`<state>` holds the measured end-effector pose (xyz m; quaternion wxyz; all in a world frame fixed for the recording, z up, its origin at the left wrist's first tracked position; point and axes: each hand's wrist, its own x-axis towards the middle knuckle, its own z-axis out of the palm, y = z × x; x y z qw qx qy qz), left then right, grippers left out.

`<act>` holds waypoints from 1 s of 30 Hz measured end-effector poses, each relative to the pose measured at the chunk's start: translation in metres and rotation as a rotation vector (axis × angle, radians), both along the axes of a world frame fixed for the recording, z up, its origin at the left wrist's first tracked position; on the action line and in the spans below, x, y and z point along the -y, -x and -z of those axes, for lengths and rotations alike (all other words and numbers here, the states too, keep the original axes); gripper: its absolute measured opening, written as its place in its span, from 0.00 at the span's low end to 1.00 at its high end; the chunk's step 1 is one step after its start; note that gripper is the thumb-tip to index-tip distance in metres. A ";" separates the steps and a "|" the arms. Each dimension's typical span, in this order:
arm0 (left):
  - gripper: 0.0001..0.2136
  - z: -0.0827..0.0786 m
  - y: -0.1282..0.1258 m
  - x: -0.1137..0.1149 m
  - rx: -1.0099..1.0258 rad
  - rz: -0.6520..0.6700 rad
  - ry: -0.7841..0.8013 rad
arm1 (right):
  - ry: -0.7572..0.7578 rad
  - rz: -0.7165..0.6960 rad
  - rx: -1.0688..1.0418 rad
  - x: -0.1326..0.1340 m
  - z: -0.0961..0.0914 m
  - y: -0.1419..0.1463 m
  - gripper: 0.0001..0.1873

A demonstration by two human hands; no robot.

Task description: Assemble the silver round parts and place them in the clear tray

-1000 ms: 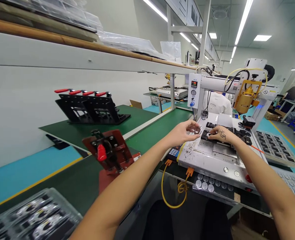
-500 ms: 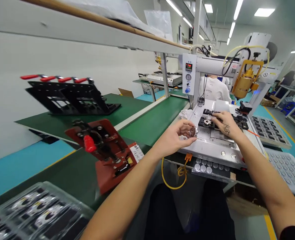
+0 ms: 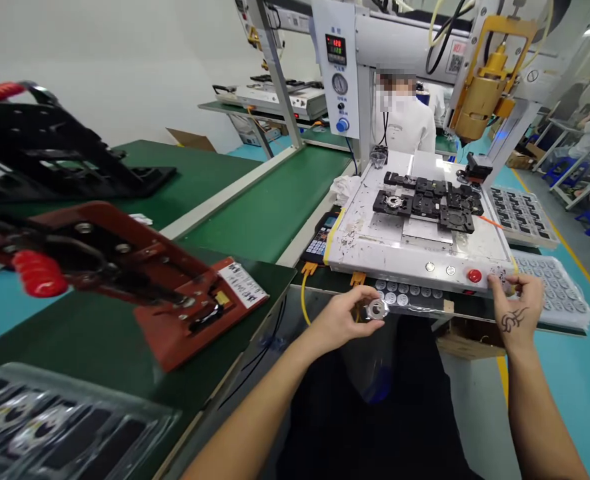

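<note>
My left hand [image 3: 342, 319] pinches a small round metal part [image 3: 376, 309] with a hole in its middle, in front of the white dispensing machine [image 3: 357, 250]. My right hand [image 3: 517, 310] is at the machine's front right corner, thumb and fingers apart, beside the red button [image 3: 473, 275]. No object shows in it; whether its fingertips touch the machine I cannot tell. Black fixture blocks [image 3: 432, 200] stand on the machine bed, with a shiny round part [image 3: 393, 201] in the left one. Above the bed hangs the gold dispensing head [image 3: 477, 100].
A red toggle press [image 3: 175, 333] stands on the left bench. Trays of parts lie at lower left [image 3: 39, 427] and at right [image 3: 555, 287]. Several silver discs [image 3: 402, 299] lie under the machine's front edge. A person in white [image 3: 409, 123] is behind the machine.
My right hand has moved from the fixture blocks to the machine's front right corner. My left hand has come down and nearer with the round metal part. The view has shifted closer to the machine.
</note>
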<state>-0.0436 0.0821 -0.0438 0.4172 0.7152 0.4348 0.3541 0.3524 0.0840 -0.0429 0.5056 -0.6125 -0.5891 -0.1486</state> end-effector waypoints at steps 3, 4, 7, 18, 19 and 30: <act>0.19 0.022 -0.025 -0.016 -0.033 0.197 -0.009 | 0.138 -0.396 0.087 0.009 0.013 0.048 0.06; 0.19 0.029 -0.032 -0.023 -0.045 0.246 -0.031 | 0.222 -0.537 0.131 0.010 0.019 0.065 0.06; 0.18 0.044 -0.043 -0.043 -0.100 0.324 -0.099 | 0.369 -0.717 0.190 0.002 0.041 0.106 0.12; 0.18 0.053 -0.036 -0.039 -0.065 0.378 0.029 | 0.490 -0.678 0.164 -0.005 0.080 0.116 0.17; 0.18 0.051 -0.036 -0.040 -0.074 0.381 0.032 | 0.489 -0.684 0.154 -0.004 0.084 0.116 0.17; 0.17 0.041 -0.036 -0.044 -0.101 0.336 0.074 | 0.473 -0.660 -0.185 0.042 0.091 0.105 0.13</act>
